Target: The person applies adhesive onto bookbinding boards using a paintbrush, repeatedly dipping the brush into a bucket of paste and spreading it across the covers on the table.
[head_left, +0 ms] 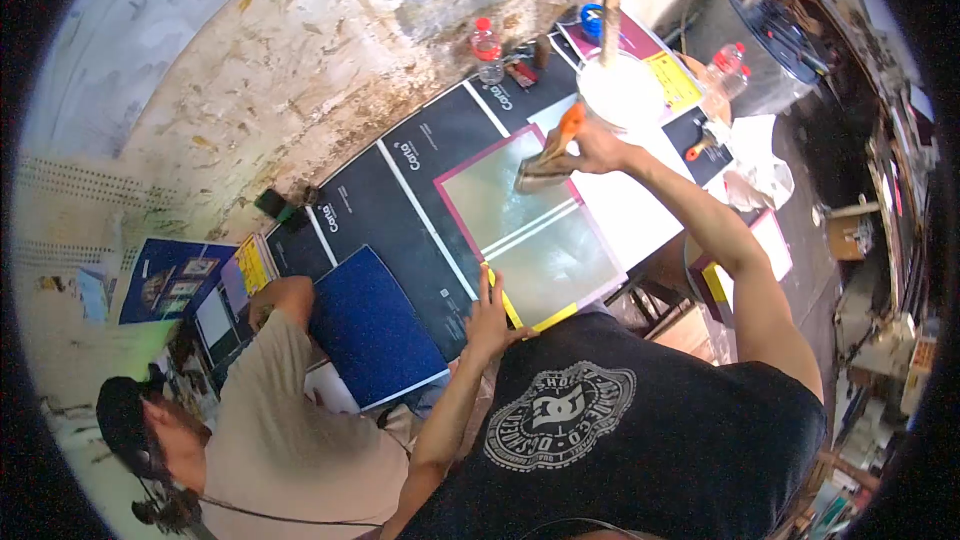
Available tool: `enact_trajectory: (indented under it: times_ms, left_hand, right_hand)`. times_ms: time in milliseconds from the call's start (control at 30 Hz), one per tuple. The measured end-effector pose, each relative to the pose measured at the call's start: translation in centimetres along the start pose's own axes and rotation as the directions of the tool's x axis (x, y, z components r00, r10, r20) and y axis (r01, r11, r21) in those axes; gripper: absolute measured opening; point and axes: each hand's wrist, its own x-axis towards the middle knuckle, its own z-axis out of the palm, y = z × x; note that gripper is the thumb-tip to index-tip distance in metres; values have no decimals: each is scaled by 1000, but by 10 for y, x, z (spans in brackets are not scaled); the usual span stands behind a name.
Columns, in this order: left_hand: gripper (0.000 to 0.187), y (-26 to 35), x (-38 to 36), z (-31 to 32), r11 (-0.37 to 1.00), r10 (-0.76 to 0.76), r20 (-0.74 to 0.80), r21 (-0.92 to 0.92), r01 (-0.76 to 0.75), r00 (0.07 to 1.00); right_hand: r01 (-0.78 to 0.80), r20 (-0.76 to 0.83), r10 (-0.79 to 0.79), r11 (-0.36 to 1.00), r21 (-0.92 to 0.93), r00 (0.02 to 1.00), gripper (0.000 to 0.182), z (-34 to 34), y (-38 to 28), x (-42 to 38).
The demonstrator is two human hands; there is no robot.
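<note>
A poster sheet [540, 250] with a magenta and yellow border lies flat on a work surface, its face coated grey and wet-looking. My right hand [592, 148] grips a wide brush [548, 162] with an orange handle, its bristles on the sheet's upper part. My left hand [490, 315] presses flat on the sheet's near yellow edge. A white bucket [620, 90] with a wooden stick [611, 0] standing in it sits just beyond the brush.
Black posters [420, 180] lie side by side under and left of the sheet. A co-worker in a beige shirt [280, 430] bends over a blue board [375, 325] at the left. Plastic bottles [487, 45] stand near a rough wall; a metal drum [745, 30] is at the upper right.
</note>
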Motion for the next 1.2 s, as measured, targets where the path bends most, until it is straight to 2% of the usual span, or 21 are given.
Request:
enact_trajectory:
  times_ms: [33,67,133,200,233,267,333,367,400,467,567,600,667,767,800,867,967,1067,1100,1133,1200]
  left_hand:
    - [133,1,-1,-2,1000,11,-10,-9,-11,1000]
    - [133,3,1,-4,1000,-14,5,-18,14,1000]
    - [132,9,0,-7,997,-62,45,-37,64,997]
    - [132,9,1,-5,998,-51,23,-31,52,998]
    - [132,6,1,-2,997,-41,10,-58,41,999]
    - [133,4,1,1,996,-31,-1,-87,31,1000]
    - [132,11,1,-9,996,-75,54,-49,78,996]
    - [131,15,1,-11,994,-92,68,-53,96,993]
    - [131,18,2,-12,992,-106,80,-56,110,991]
    - [130,20,3,-12,991,-126,76,-43,130,989]
    - [129,16,1,-8,993,-98,37,-69,100,995]
    - [128,16,0,-8,993,-79,18,-85,81,997]
    - [127,16,-1,-10,996,-60,-3,-62,60,998]
    - [126,21,1,-16,995,-91,32,-36,92,995]
    - [126,22,1,-17,993,-111,56,-28,112,992]
    - [126,24,0,-18,994,-99,35,-33,100,994]
    - [127,22,-2,-17,996,-86,18,-35,86,996]
    - [131,15,-1,-7,992,-106,19,-66,107,994]
    - [132,14,1,-3,990,-116,22,-83,117,993]
    - [133,14,2,-2,991,-111,23,-76,113,994]
    - [135,11,1,-2,993,-108,26,-54,109,994]
  right_hand:
    - [7,79,1,995,-101,997,25,7,16,22]
    - [87,-15,-93,971,-224,996,23,17,47,42]
    - [101,49,-91,954,-283,995,23,-1,73,92]
    - [195,-62,-204,972,-133,977,26,-29,55,121]
    - [223,-22,-227,967,-124,974,27,-32,54,134]
    - [268,37,-266,961,-64,963,28,-38,26,137]
    - [376,201,-381,925,62,903,27,-14,17,139]
    - [280,422,-239,959,-35,875,29,4,11,136]
    - [304,412,-344,939,160,844,31,18,-3,132]
    - [387,442,-305,916,-107,844,19,64,49,158]
    - [315,376,-288,949,-11,881,23,25,11,204]
    - [274,369,-211,953,-127,905,25,19,8,212]
    - [346,254,-348,937,56,902,37,26,-6,211]
    - [494,555,-451,865,82,698,28,67,-18,188]
    - [450,614,-335,892,-37,715,33,83,-14,183]
    - [385,442,-342,923,-7,829,34,107,16,205]
    - [307,375,-205,922,-235,904,38,58,-15,236]
    - [381,356,-386,921,87,851,39,59,-29,218]
    - [365,426,-363,927,79,829,37,64,-34,202]
    - [443,511,-418,893,79,751,33,72,-24,194]
    - [410,535,-293,905,-112,792,32,74,-1,185]
